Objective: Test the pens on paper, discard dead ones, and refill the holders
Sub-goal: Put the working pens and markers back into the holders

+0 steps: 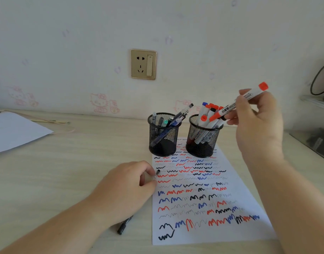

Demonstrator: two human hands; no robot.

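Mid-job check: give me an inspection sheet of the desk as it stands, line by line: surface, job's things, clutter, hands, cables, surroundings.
Surface: pale wood-grain desk.
Job's things: test sheet covered in red, blue and black squiggles; left mesh holder with slim pens; right mesh holder with markers, both holders standing on the sheet's far end.
Clutter: black pen lying under the left forearm; blank paper far left.
Hands: left hand pinches a small black-tipped pen at the sheet's edge; right hand holds a red-capped whiteboard marker above the right holder.
Cables: thin cord by the blank paper.
Surroundings: wall socket; cartoon wallpaper.
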